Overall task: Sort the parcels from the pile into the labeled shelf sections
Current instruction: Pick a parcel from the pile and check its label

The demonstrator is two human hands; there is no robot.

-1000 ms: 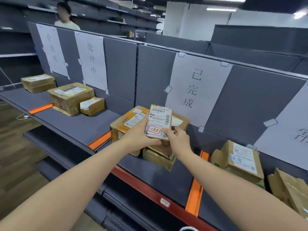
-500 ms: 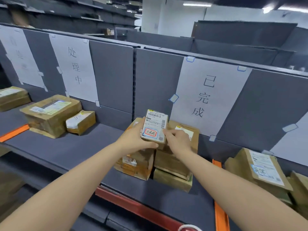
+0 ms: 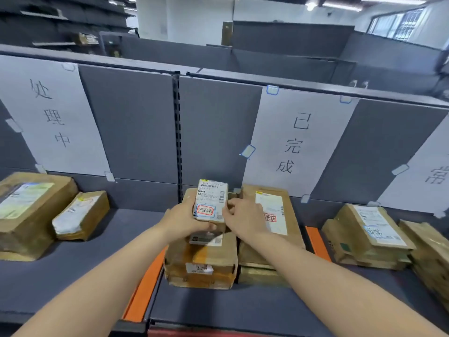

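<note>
A small parcel (image 3: 211,200) with a white barcode label and a red-and-blue handwritten tag is held tilted just above a brown box (image 3: 206,259). My left hand (image 3: 182,218) grips its lower left side, thumb under the bottom edge. My right hand (image 3: 243,216) pinches its right edge. Both sit in the grey shelf (image 3: 243,305) section under the middle paper sign (image 3: 295,142). Right of the brown box stands a stack of parcels (image 3: 269,229) with a labelled one on top.
Orange dividers (image 3: 143,290) (image 3: 317,242) mark the section's sides. Two brown parcels (image 3: 29,212) (image 3: 81,215) lie under the left sign (image 3: 51,115). More parcels (image 3: 371,237) sit in the right section, under a third sign (image 3: 427,171). Other shelf rows stand behind.
The view has moved closer to the shelf and rightward. Both hands have carried the small parcel forward and down, over the brown box in the middle section.
</note>
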